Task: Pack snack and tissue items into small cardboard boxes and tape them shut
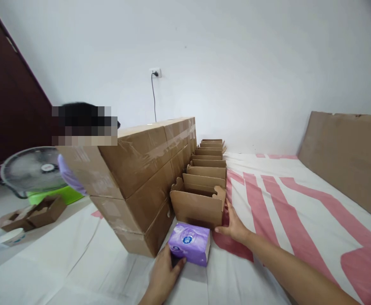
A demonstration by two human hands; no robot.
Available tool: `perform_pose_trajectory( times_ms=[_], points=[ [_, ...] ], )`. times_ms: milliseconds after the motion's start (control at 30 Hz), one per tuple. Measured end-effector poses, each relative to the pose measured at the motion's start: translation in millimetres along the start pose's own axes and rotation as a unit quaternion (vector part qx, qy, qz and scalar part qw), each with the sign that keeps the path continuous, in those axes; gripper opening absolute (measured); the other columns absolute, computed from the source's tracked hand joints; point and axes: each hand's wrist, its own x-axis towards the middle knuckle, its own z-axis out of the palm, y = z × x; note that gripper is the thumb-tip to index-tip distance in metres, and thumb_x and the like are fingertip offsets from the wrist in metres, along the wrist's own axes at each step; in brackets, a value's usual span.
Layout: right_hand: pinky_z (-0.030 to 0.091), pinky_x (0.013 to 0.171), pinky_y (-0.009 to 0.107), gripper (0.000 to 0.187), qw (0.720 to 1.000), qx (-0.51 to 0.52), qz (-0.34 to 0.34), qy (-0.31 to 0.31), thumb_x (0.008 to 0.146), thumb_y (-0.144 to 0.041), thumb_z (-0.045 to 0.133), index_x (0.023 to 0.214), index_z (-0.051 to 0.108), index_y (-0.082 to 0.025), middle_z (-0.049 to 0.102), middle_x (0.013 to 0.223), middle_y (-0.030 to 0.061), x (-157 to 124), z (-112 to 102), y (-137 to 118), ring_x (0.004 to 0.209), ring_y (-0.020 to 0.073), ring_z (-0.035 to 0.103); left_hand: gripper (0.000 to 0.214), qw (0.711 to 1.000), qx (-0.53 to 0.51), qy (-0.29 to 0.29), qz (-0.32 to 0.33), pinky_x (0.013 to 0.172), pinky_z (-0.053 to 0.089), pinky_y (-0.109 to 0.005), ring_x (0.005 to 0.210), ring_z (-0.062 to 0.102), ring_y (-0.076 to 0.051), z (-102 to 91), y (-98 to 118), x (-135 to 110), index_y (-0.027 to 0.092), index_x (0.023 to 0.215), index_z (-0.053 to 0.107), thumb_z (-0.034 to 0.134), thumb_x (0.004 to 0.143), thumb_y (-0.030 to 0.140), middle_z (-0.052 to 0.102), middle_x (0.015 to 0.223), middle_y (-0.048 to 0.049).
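Purple tissue pack [190,243] is set on the white-and-pink sheet [230,279], just in front of the nearest open cardboard box [196,209] and outside it. Its near left side is touched by the left hand [163,271], thumb parted from the fingers; how firmly it is gripped cannot be told. The box's right side is touched by the right hand [234,226], whose thumb and fingers are spread. Behind, further cardboard boxes [207,171] are already lined up upright, beside stacked, taped cartons [147,169]. The nearest box is not yet closed, and its inside is mostly hidden.
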Motion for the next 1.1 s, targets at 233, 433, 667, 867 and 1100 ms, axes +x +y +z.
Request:
perform_pose_trajectory(
  times_ms=[233,433,667,867,1100],
  points=[
    [0.031,0.118,0.056,0.092,0.993,-0.068,-0.085,0.034,0.078,-0.058,0.071,0.153,0.024,-0.031,0.038,0.151,0.0114,-51.7,9.8,-38.5,0.142,0.0387,0.034,0.040,1.000,-0.012,-0.012,0.019,0.091,0.052,-0.047,0.103,0.069,-0.033,-1.8,5.3,0.6,0.018,0.111,0.061,0.065,0.075,0.035,0.075,0.108,-0.0114],
    [0.024,0.119,0.062,0.142,0.989,-0.058,-0.011,-0.132,0.050,-0.068,0.085,0.158,0.006,-0.021,0.022,0.160,0.0198,-64.4,37.5,-57.0,0.147,0.0450,0.021,0.040,0.999,-0.034,-0.018,0.023,0.092,0.052,-0.049,0.102,0.068,-0.034,-2.3,2.4,1.7,0.017,0.108,0.065,0.066,0.075,0.041,0.075,0.108,-0.0126],
    [0.020,0.123,0.054,0.136,0.991,-0.039,0.049,-0.122,0.053,-0.031,0.091,0.157,0.005,-0.013,0.020,0.161,0.0243,-62.7,63.3,-60.3,0.150,0.0369,0.020,0.041,0.998,-0.038,-0.031,0.042,0.095,0.052,-0.049,0.105,0.068,-0.033,-2.4,1.5,3.3,0.018,0.112,0.065,0.067,0.077,0.039,0.074,0.113,-0.0129],
    [0.029,0.120,0.051,0.097,0.996,-0.012,0.069,-0.047,0.062,-0.016,0.075,0.147,0.029,-0.017,0.042,0.150,0.0176,-48.8,54.7,-59.7,0.141,0.0313,0.040,0.054,0.997,0.034,-0.014,0.071,0.101,0.051,-0.051,0.117,0.065,-0.034,3.9,-11.7,3.5,0.014,0.126,0.059,0.063,0.078,0.038,0.069,0.126,-0.0165],
    [0.036,0.114,0.051,0.086,0.998,-0.027,0.060,0.008,0.060,-0.015,0.074,0.136,0.036,-0.020,0.050,0.139,0.0149,-33.8,44.5,-43.8,0.132,0.0317,0.048,0.054,0.994,0.062,-0.008,0.085,0.104,0.051,-0.052,0.119,0.064,-0.033,7.7,-25.0,3.0,0.011,0.128,0.057,0.061,0.080,0.035,0.067,0.129,-0.0183]
  ],
)
